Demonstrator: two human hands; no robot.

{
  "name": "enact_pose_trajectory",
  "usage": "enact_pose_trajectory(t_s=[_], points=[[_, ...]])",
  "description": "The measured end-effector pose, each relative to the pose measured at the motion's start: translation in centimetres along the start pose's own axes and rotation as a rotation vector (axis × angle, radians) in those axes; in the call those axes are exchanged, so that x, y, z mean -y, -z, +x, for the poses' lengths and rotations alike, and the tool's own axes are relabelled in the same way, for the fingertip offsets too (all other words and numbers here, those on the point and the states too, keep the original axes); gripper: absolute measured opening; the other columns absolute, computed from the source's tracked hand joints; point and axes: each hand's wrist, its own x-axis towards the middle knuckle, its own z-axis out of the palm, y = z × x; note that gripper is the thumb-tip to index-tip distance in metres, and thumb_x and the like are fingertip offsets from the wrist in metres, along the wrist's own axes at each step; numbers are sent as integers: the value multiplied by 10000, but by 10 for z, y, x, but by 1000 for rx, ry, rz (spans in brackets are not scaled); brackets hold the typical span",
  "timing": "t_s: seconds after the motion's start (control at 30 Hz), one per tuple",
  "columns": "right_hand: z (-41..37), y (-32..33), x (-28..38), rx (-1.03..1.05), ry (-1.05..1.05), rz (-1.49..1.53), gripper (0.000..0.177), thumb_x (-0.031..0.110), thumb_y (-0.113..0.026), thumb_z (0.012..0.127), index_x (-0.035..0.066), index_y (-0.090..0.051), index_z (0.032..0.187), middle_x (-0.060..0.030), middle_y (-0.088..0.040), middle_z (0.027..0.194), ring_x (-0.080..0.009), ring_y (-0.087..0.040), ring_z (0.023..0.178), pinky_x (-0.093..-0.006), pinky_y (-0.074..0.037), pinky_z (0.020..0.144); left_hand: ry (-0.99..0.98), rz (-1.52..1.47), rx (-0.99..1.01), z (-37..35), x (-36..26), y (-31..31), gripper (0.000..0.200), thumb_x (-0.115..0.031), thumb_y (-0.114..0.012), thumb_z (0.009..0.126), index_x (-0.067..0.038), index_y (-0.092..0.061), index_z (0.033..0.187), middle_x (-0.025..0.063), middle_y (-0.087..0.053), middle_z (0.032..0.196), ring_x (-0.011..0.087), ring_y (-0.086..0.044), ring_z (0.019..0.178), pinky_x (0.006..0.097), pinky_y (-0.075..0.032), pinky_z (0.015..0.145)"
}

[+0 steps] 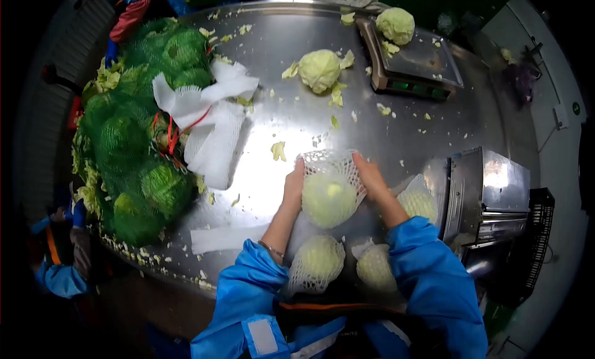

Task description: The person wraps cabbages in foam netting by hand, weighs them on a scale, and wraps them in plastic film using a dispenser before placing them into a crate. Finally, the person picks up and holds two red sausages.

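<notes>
A pale cabbage (328,199) sits inside a white foam net (328,162) in front of me. My left hand (293,186) grips the net's left edge, and my right hand (370,180) grips its right edge, so its top is spread between them. Nearer to me lie a netted cabbage (319,260) and another netted cabbage (375,267). A third netted cabbage (418,203) is beside my right forearm. Farther off, a bare cabbage (320,70) rests on the metal table (365,132) among loose leaves.
Green mesh sacks of cabbages (124,136) fill the left side, with white foam nets (214,132) against them. A scale (415,61) bearing a cabbage (395,25) stands at the back right. A metal box (489,188) is at the right. Co-workers' arms (130,18) reach in at left.
</notes>
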Motion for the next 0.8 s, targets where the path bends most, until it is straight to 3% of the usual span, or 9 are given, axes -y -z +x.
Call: enact_pose_trajectory(t_s=[0.13,0.27,0.37,0.53,0.6,0.67,0.7,0.73,0.8], points=[[-52,-21,-15,-81,-109,508,465,410,-518,883,-42,-619,928,-110,-643,824,-172,-611,703,-315,-479,646,151,-110,-85,-44,19,-8,660,-511,-369,903,88,-645,881,186,-650,903,203,-598,899,306,-447,743],[-122,13,56,335,352,605,385,234,-560,828,-79,-550,1052,-72,-616,829,-156,-594,744,-285,-469,661,-400,-241,395,-93,-42,23,433,-350,-500,883,46,-663,824,99,-661,830,133,-600,806,265,-471,631],[-112,49,98,793,532,365,399,149,-592,721,-47,-564,1068,-72,-616,823,-144,-585,784,-261,-454,711,-1023,467,670,-116,-112,31,222,-242,-612,798,-26,-664,789,78,-641,766,189,-585,714,292,-479,621],[-100,41,81,632,830,4,429,46,-543,557,-19,-594,978,-102,-614,822,-165,-552,747,-266,-423,688,-1348,1234,861,-95,-67,35,151,-201,-681,725,-62,-626,739,33,-621,768,238,-552,704,340,-476,635],[-91,44,75,595,1076,154,431,-6,-507,555,-21,-597,977,-117,-609,838,-186,-557,724,-292,-447,700,-1153,1000,786,-98,-62,47,151,-180,-699,717,-74,-656,815,23,-614,759,198,-555,731,310,-465,659],[-94,62,75,375,858,509,376,2,-513,612,-27,-582,980,-146,-595,846,-226,-561,775,-331,-463,732,-887,596,590,-114,-74,60,169,-181,-701,724,-73,-668,850,19,-606,748,171,-549,745,294,-455,680],[-98,57,79,236,714,342,362,38,-548,662,-17,-567,1019,-144,-597,881,-238,-557,843,-343,-456,779,-707,614,310,-118,-85,64,268,-218,-701,739,-58,-660,951,82,-622,854,189,-545,795,309,-446,712],[-102,47,85,104,577,171,358,74,-583,712,-7,-552,1059,-142,-598,916,-251,-553,910,-354,-450,827,-978,785,107,-102,-78,63,566,-257,-722,708,-50,-526,1197,153,-602,1031,254,-539,987,345,-427,836],[-115,23,51,191,535,-161,345,125,-603,779,13,-534,1099,-129,-598,1006,-254,-518,1038,-363,-405,911,-740,996,169,-85,-22,55,860,-272,-737,667,-37,-296,1366,242,-520,1178,317,-453,1162,359,-359,962]])
